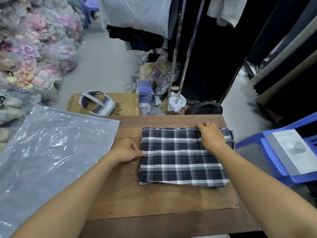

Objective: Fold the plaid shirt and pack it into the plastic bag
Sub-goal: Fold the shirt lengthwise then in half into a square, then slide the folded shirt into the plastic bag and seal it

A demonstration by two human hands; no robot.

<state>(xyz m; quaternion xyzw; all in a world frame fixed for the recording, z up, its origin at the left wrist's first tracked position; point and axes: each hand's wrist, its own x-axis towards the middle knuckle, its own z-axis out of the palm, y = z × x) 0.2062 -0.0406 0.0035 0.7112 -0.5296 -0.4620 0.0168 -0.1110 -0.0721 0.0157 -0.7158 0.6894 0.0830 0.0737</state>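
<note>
The plaid shirt (181, 158), dark blue with white and grey checks, lies folded into a flat rectangle on the wooden table (154, 200). My left hand (126, 150) pinches the shirt's left edge with curled fingers. My right hand (211, 134) lies palm down on the shirt's far right corner, fingers spread over the fold. The clear plastic bag (51, 148) lies flat and unfilled to the left, overhanging the table's left side.
A blue plastic chair (281, 152) with a grey-white packet on its seat stands at the right. Beyond the table sits a cardboard box (127, 103) bearing a white headset (97, 103). Bagged clothes are piled at the left; a garment rack stands behind.
</note>
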